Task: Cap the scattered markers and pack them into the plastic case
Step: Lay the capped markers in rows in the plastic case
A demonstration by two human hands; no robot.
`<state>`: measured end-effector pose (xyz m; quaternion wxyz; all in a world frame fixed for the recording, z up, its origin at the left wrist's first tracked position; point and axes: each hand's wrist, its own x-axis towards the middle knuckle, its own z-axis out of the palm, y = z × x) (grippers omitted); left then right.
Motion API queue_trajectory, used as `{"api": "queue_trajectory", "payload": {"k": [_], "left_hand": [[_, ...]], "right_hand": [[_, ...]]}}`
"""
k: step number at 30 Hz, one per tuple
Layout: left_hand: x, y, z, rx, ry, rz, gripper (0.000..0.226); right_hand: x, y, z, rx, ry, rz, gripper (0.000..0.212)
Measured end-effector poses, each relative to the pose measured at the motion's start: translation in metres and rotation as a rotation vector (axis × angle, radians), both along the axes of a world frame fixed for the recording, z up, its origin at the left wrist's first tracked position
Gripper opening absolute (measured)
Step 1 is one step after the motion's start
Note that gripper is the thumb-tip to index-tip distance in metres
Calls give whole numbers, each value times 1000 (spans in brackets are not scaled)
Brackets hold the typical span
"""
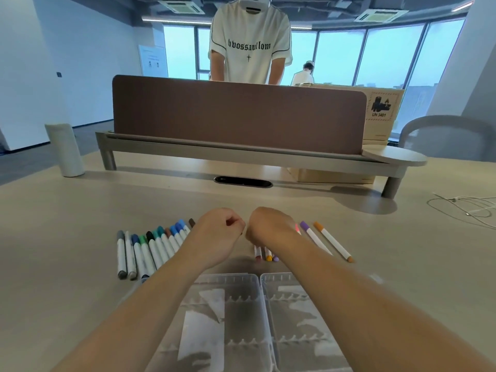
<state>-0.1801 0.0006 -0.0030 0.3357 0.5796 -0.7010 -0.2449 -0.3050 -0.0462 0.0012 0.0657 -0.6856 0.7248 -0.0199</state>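
Head view: your left hand (218, 232) and right hand (269, 228) meet curled beyond the plastic case (236, 288); whether they pinch anything is hidden.

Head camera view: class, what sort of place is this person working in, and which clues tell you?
Probably an open-plan office: a long shared desk with a brown divider screen, an oval cable port set into it, and a wall of tall windows behind.
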Motion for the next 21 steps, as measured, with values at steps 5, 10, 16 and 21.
{"api": "queue_trajectory", "payload": {"k": [5, 10, 16, 21], "left_hand": [[-16, 19, 7, 20, -27, -12, 17], [-58, 43, 1, 107, -145, -119, 25], [-110, 81, -1, 86, -211, -317, 37], [-132, 100, -5, 92, -267, -408, 34]], "right_hand": [[-23, 26, 17, 75, -116, 5, 28], [-81, 80, 27, 24, -241, -40, 24], [-144, 129, 19, 91, -225, -117, 32], [-159, 146, 4, 132, -234, -99, 36]]}}
